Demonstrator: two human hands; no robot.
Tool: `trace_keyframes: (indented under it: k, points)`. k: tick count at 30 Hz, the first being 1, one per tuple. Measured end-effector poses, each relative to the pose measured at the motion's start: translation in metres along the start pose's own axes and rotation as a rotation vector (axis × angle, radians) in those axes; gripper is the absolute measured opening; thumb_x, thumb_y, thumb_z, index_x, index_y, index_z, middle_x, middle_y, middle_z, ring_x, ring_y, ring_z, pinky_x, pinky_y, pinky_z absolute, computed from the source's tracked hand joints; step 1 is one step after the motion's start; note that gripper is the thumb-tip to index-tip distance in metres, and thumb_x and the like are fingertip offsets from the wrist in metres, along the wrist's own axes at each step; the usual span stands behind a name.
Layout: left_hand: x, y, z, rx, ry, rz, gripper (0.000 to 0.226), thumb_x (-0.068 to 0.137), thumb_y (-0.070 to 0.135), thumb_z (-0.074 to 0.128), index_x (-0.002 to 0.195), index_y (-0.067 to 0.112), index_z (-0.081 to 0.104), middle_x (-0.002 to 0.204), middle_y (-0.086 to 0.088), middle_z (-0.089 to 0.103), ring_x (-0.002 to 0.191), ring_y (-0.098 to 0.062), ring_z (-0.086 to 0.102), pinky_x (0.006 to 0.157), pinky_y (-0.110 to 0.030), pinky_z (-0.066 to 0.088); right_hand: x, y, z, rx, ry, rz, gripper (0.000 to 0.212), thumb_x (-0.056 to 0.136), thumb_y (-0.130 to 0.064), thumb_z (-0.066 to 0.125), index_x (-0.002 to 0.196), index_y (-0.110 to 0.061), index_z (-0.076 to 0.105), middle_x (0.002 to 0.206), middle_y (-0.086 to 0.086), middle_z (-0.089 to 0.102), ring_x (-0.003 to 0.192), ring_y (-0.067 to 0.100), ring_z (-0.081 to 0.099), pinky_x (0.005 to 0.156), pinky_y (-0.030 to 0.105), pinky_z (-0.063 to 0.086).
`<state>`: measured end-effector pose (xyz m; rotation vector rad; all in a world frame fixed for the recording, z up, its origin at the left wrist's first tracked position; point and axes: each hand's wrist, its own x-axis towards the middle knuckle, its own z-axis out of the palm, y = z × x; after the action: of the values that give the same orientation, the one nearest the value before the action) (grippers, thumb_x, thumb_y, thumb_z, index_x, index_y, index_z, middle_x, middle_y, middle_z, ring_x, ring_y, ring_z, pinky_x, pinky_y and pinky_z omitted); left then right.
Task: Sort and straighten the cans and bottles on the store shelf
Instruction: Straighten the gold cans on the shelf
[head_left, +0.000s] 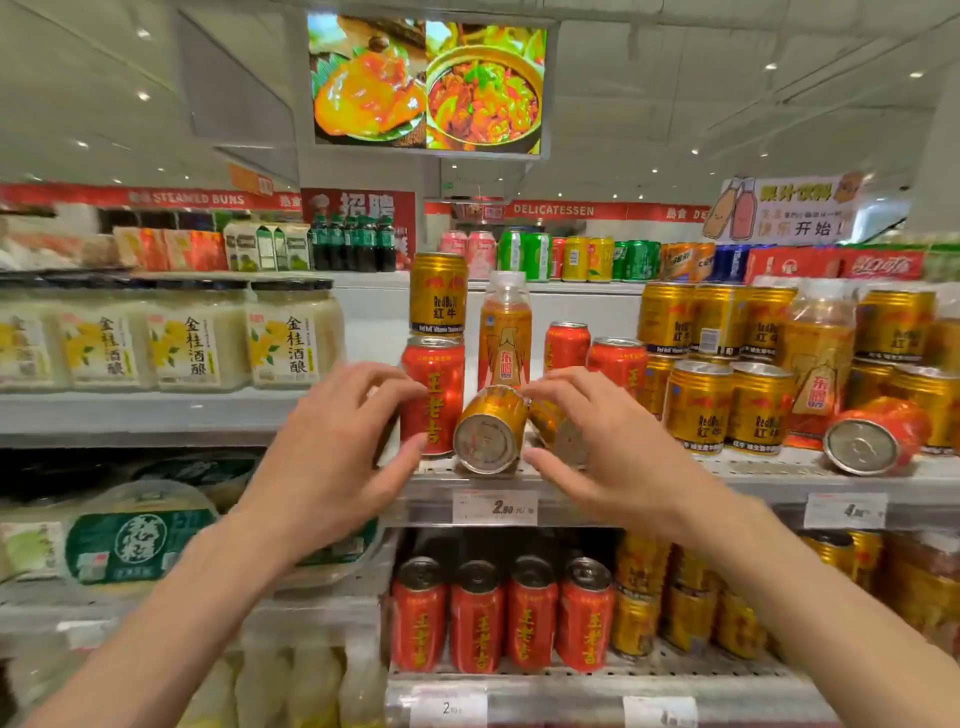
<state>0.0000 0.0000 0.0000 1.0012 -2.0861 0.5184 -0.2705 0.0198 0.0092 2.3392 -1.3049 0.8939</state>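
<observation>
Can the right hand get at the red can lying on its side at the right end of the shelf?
Probably yes. The red can lies at the shelf's front edge with nothing in front of it, and the right hand is open, holding nothing, at the same shelf level.

On the middle shelf (753, 470), a Red Bull can (438, 293) stands atop a Wanglaoji can (434, 395), with a Dongpeng bottle (505, 332) just to the right. Before the bottle lies a toppled can (488, 431), flanked by the left hand (332, 441) and the right hand (608, 441), which apparently covers a second toppled can (558, 434). Farther right lies another fallen can (872, 439).
</observation>
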Motion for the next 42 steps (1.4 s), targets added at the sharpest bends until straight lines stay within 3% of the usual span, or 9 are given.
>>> trace_keyframes:
  k: [5,10,14,21,24,27,32,39,42]
  points:
    - [0.024,-0.010,0.005,0.172,-0.078,-0.002,0.051,0.084,0.039,0.070,0.130,0.019,0.057,0.126,-0.003,0.057,0.115,-0.021,0.054,0.095,-0.042,0.047,0.032,0.006,0.008,-0.153,-0.257,-0.227,0.072,0.089,-0.053,0.068,0.149,-0.032,0.035,0.148,-0.007,0.042,0.134,0.014,0.040,0.113,0.032,0.037]
    - [0.040,-0.009,0.011,0.167,-0.113,-0.052,0.065,0.086,0.043,0.068,0.143,0.024,0.045,0.136,-0.003,0.049,0.115,-0.021,0.053,0.097,-0.041,0.045,0.043,0.014,0.024,-0.214,-0.221,-0.318,0.077,0.086,-0.053,0.070,0.150,-0.031,0.032,0.148,-0.004,0.042,0.131,0.017,0.039,0.110,0.037,0.042]
    - [0.046,-0.013,0.016,-0.012,-0.121,-0.123,0.061,0.087,0.038,0.070,0.141,0.028,0.044,0.135,0.006,0.043,0.104,-0.016,0.058,0.093,-0.042,0.053,0.043,0.024,0.028,-0.135,-0.180,-0.361,0.072,0.084,-0.055,0.072,0.144,-0.031,0.040,0.141,-0.007,0.049,0.126,0.015,0.043,0.106,0.034,0.044]
    - [0.047,-0.018,0.021,-0.091,-0.070,-0.126,0.055,0.085,0.034,0.075,0.134,0.028,0.049,0.128,0.009,0.044,0.101,-0.012,0.057,0.091,-0.039,0.055,0.061,0.039,0.014,0.337,-0.127,0.039,0.063,0.086,-0.051,0.072,0.140,-0.025,0.051,0.129,-0.008,0.059,0.110,0.005,0.059,0.094,0.029,0.056]
    - [0.045,-0.016,0.023,-0.075,-0.049,-0.129,0.056,0.084,0.035,0.075,0.134,0.026,0.050,0.127,0.007,0.045,0.103,-0.014,0.058,0.089,-0.039,0.055,0.070,0.039,0.020,0.370,-0.149,0.160,0.050,0.090,-0.053,0.065,0.132,-0.029,0.054,0.122,-0.010,0.059,0.104,0.007,0.062,0.090,0.033,0.059]
    - [0.044,-0.015,0.024,-0.073,-0.034,-0.135,0.057,0.084,0.035,0.075,0.134,0.024,0.051,0.128,0.005,0.046,0.105,-0.015,0.058,0.089,-0.038,0.055,0.071,0.039,0.026,0.340,-0.143,0.187,0.036,0.092,-0.052,0.063,0.119,-0.028,0.061,0.118,-0.008,0.062,0.100,0.008,0.063,0.088,0.037,0.060]
    - [0.043,-0.015,0.028,-0.066,-0.017,-0.134,0.056,0.083,0.039,0.075,0.132,0.025,0.051,0.126,0.006,0.046,0.102,-0.014,0.057,0.088,-0.036,0.054,0.065,0.036,0.028,0.244,-0.073,0.162,0.036,0.094,-0.052,0.060,0.114,-0.022,0.065,0.111,-0.007,0.064,0.094,0.010,0.061,0.086,0.037,0.057]
    - [0.040,-0.012,0.032,0.010,0.006,-0.114,0.058,0.084,0.043,0.070,0.135,0.027,0.048,0.127,0.003,0.047,0.102,-0.018,0.058,0.088,-0.041,0.052,0.056,0.043,0.009,0.249,-0.146,0.159,0.048,0.097,-0.053,0.055,0.138,-0.028,0.057,0.138,-0.010,0.059,0.122,0.006,0.055,0.103,0.033,0.050]
    - [0.041,-0.005,0.033,0.056,0.050,-0.074,0.056,0.085,0.037,0.071,0.135,0.020,0.052,0.127,-0.002,0.050,0.107,-0.020,0.056,0.091,-0.040,0.050,0.040,0.054,-0.005,0.211,-0.101,0.167,0.044,0.097,-0.048,0.057,0.137,-0.028,0.056,0.134,-0.011,0.058,0.120,0.006,0.054,0.100,0.030,0.051]
